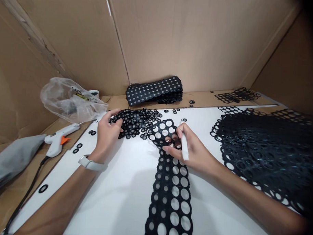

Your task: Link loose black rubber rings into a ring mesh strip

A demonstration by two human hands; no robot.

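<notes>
A long black strip with round holes [172, 193] runs from the near edge up the middle of a white board [123, 191]. My right hand [190, 149] holds a white pen-like tool [184, 146], and its fingers press on the strip's far end. My left hand [107, 134], with a white wristband, rests its fingers on a heap of small black rings [134, 123] beside that end.
A big pile of black perforated scrap [268, 149] fills the right side. A neat stack of punched black sheets [154, 90] lies at the back. At left are a white glue gun [58, 138] with cable, a crumpled plastic bag [68, 100] and a grey cloth [11, 158]. Cardboard walls surround everything.
</notes>
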